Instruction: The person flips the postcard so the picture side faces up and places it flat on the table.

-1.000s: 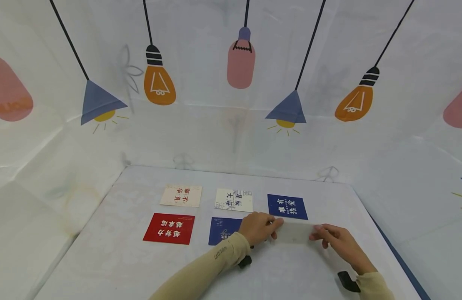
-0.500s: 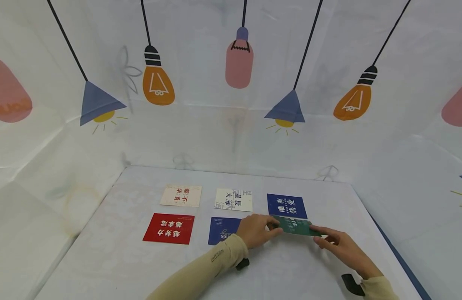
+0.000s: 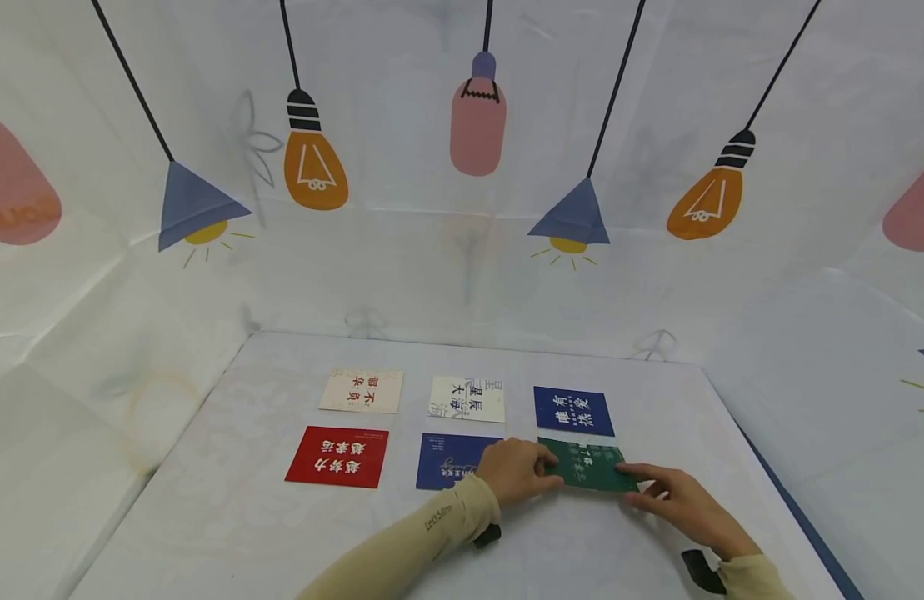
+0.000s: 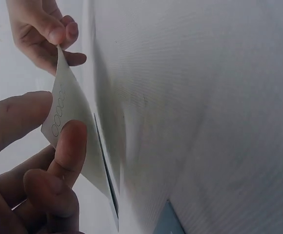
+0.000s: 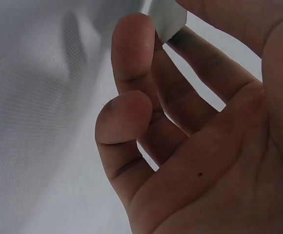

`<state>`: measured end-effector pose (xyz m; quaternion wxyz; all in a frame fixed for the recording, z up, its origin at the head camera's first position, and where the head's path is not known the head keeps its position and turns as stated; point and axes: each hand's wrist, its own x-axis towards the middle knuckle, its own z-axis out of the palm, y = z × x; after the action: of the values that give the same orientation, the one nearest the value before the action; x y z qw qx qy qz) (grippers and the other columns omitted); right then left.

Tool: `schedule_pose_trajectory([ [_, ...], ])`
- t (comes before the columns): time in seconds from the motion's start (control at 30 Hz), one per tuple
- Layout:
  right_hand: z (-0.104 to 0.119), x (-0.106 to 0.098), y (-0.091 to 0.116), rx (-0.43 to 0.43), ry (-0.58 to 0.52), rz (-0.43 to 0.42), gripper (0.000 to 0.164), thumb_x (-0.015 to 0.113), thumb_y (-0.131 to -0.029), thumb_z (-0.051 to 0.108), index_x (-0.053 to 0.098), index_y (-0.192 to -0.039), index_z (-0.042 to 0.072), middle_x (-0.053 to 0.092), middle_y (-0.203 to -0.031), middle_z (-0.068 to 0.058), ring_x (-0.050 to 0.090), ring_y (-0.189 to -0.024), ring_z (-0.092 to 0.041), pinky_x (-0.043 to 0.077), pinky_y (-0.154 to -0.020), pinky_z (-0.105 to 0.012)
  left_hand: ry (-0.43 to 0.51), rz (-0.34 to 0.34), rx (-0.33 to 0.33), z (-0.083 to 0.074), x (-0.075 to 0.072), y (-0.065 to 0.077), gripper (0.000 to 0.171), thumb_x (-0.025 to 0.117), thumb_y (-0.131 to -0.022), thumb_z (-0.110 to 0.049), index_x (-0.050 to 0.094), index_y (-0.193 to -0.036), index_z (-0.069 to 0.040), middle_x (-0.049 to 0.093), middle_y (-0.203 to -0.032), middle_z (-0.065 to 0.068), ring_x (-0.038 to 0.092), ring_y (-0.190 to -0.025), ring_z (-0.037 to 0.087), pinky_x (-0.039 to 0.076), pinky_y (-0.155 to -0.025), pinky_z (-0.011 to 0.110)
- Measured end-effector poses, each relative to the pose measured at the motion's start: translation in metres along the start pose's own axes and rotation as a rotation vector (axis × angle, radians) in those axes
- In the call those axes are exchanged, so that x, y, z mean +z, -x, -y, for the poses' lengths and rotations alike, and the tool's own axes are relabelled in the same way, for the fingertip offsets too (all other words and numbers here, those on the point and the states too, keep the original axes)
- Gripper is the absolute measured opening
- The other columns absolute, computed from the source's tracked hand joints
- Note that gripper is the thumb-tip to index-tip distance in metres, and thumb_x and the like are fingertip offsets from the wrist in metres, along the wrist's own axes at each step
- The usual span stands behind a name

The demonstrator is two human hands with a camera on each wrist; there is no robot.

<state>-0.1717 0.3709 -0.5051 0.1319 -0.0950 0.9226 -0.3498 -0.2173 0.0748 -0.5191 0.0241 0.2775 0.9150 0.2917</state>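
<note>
A green postcard (image 3: 591, 465) with white lettering is held by its two ends, tilted close over the white table. My left hand (image 3: 512, 473) pinches its left end between thumb and fingers. At the right end, my right hand (image 3: 675, 500) pinches the corner with thumb and fingertips. The left wrist view shows the card's pale underside (image 4: 78, 126) with a row of printed circles, and the other hand at its far end. Only a pale corner (image 5: 170, 20) of it shows in the right wrist view. Just behind lies a dark blue card (image 3: 574, 411).
Flat on the table (image 3: 229, 517) lie a red card (image 3: 337, 457), a cream card (image 3: 362, 392), a white card with dark lettering (image 3: 466, 400) and a blue card (image 3: 450, 450) partly covered by the left hand. A lamp-printed sheet (image 3: 402, 275) rises behind.
The postcard has turned from its pale back to its green face toward the head view, then tipped flatter, its near edge coming down toward the person. Both hands keep hold; the other cards stay put.
</note>
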Motion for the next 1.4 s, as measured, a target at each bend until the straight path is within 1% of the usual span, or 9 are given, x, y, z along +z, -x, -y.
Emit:
schedule_pose_trajectory([
  [0.13, -0.001, 0.001, 0.000, 0.006, 0.001, 0.027, 0.048, 0.071, -0.096, 0.029, 0.062, -0.137, 0.005, 0.062, -0.129, -0.023, 0.062, -0.085, -0.019, 0.050, -0.065, -0.030, 0.006, 0.013, -0.002, 0.000, 0.001, 0.000, 0.029, 0.077, -0.088, -0.045, 0.080, -0.109, -0.026, 0.056, -0.066, -0.022, 0.047, -0.055, -0.004, 0.038, -0.049, 0.018],
  [0.4, -0.003, 0.001, -0.002, -0.034, 0.018, 0.057, 0.047, 0.066, -0.100, 0.030, 0.061, -0.138, 0.003, 0.063, -0.124, -0.019, 0.059, -0.082, -0.011, 0.049, -0.064, -0.028, 0.033, 0.066, -0.023, -0.001, -0.001, 0.000, 0.029, 0.073, -0.092, -0.046, 0.079, -0.110, -0.025, 0.067, -0.076, -0.018, 0.051, -0.059, -0.003, 0.041, -0.053, 0.019],
  [0.5, -0.003, 0.002, -0.002, -0.032, 0.023, 0.060, 0.047, 0.067, -0.098, 0.030, 0.062, -0.137, 0.002, 0.065, -0.111, -0.012, 0.057, -0.081, -0.010, 0.047, -0.065, -0.027, 0.020, 0.086, -0.035, -0.002, -0.001, 0.000, 0.028, 0.074, -0.091, -0.046, 0.080, -0.110, -0.026, 0.071, -0.083, -0.016, 0.053, -0.063, -0.002, 0.042, -0.056, 0.020],
  [0.63, -0.003, 0.004, -0.002, -0.035, 0.013, 0.063, 0.047, 0.069, -0.098, 0.028, 0.063, -0.136, 0.001, 0.061, -0.094, -0.003, 0.052, -0.076, -0.009, 0.043, -0.063, -0.026, -0.012, 0.108, -0.041, -0.001, 0.001, -0.001, 0.027, 0.074, -0.090, -0.046, 0.080, -0.109, -0.028, 0.075, -0.093, -0.015, 0.059, -0.069, -0.001, 0.044, -0.059, 0.021],
  [0.73, -0.003, 0.005, -0.002, -0.040, 0.000, 0.072, 0.046, 0.068, -0.098, 0.025, 0.062, -0.136, 0.000, 0.058, -0.089, -0.003, 0.049, -0.073, -0.008, 0.040, -0.060, -0.026, -0.030, 0.108, -0.039, -0.001, 0.003, -0.001, 0.022, 0.073, -0.092, -0.041, 0.081, -0.107, -0.028, 0.075, -0.093, -0.016, 0.062, -0.073, -0.001, 0.046, -0.061, 0.022],
  [0.9, -0.001, 0.006, -0.001, 0.013, -0.026, 0.091, 0.048, 0.063, -0.101, 0.028, 0.060, -0.137, -0.003, 0.054, -0.081, -0.001, 0.048, -0.069, -0.010, 0.039, -0.057, -0.026, -0.036, 0.115, -0.040, -0.001, 0.007, -0.001, 0.020, 0.073, -0.092, -0.038, 0.081, -0.108, -0.028, 0.074, -0.091, -0.018, 0.063, -0.073, -0.002, 0.047, -0.061, 0.021],
  [1.03, 0.003, 0.007, -0.001, 0.072, -0.037, 0.091, 0.050, 0.060, -0.103, 0.033, 0.059, -0.138, -0.003, 0.053, -0.080, -0.003, 0.050, -0.069, -0.014, 0.040, -0.057, -0.027, -0.027, 0.123, -0.049, 0.000, 0.010, -0.001, 0.022, 0.073, -0.091, -0.041, 0.080, -0.108, -0.029, 0.074, -0.093, -0.019, 0.062, -0.073, -0.003, 0.046, -0.059, 0.021],
  [1.2, 0.006, 0.007, -0.002, 0.122, -0.011, 0.061, 0.048, 0.061, -0.102, 0.034, 0.062, -0.135, -0.001, 0.054, -0.086, -0.005, 0.050, -0.075, -0.018, 0.039, -0.060, -0.029, -0.009, 0.125, -0.061, -0.001, 0.009, 0.000, 0.021, 0.074, -0.091, -0.039, 0.081, -0.108, -0.030, 0.073, -0.085, -0.019, 0.059, -0.067, -0.004, 0.044, -0.057, 0.021],
  [1.4, 0.010, 0.008, -0.002, 0.138, -0.010, 0.034, 0.045, 0.060, -0.103, 0.034, 0.064, -0.133, 0.002, 0.059, -0.093, -0.005, 0.051, -0.081, -0.021, 0.041, -0.064, -0.032, -0.007, 0.135, -0.063, -0.002, 0.009, 0.001, 0.024, 0.073, -0.091, -0.039, 0.079, -0.111, -0.029, 0.066, -0.076, -0.019, 0.054, -0.064, -0.002, 0.043, -0.057, 0.022],
])
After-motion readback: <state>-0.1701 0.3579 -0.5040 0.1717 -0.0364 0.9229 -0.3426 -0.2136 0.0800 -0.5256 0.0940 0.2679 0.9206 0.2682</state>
